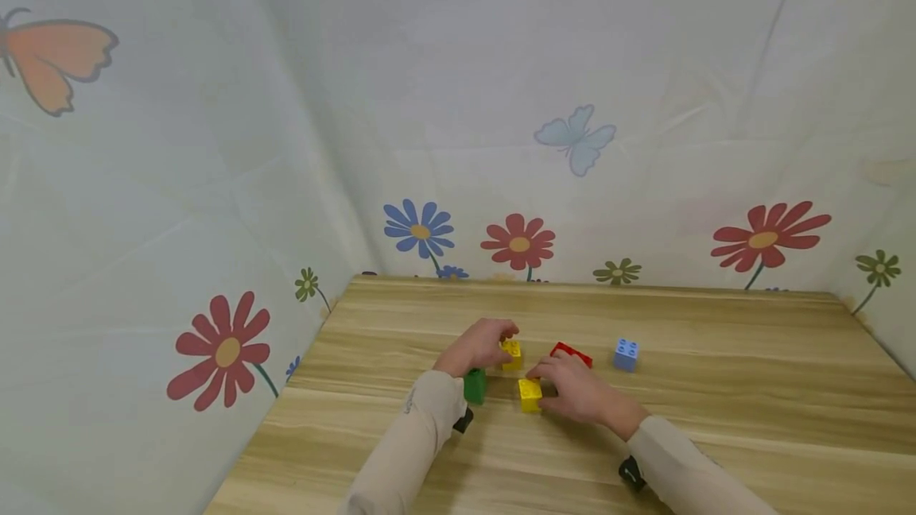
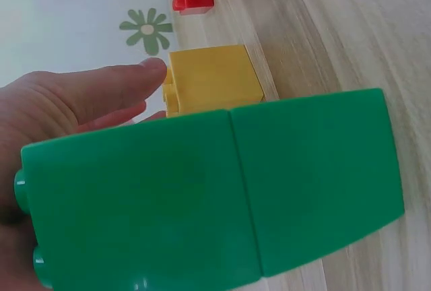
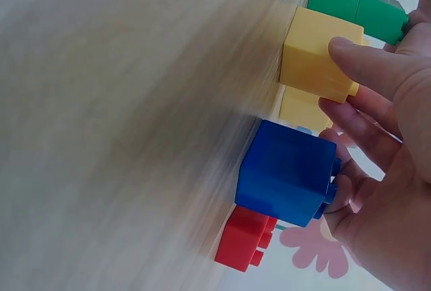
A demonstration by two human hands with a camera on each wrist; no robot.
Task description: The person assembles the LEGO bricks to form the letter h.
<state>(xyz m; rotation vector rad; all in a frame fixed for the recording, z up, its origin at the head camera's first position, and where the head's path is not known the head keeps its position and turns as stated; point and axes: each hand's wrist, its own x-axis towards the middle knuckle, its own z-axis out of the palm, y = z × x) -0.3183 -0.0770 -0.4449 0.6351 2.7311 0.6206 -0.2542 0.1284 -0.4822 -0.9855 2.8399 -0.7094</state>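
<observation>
- The near yellow block (image 1: 530, 396), on or just above the table (image 1: 716, 404), is pinched between the right hand's (image 1: 583, 392) thumb and fingertips, spread about as wide as the block.
- Beyond it and leftward, the left hand (image 1: 478, 346) has thumb and fingers about the far yellow block (image 1: 512, 354) (how firmly, I cannot tell).
- Both are held near their knobbed tops, probably to steady them with flat bottoms down.
- Left of the near yellow block stands the green block (image 1: 475, 389); beyond and right lie the red block (image 1: 572, 354) and, farther over, the pale blue block (image 1: 626, 358).
- The right wrist view shows a dark blue block (image 3: 283, 170) right of it, beside curled fingers; the head view does not. Whether they grip it, I cannot tell.
</observation>
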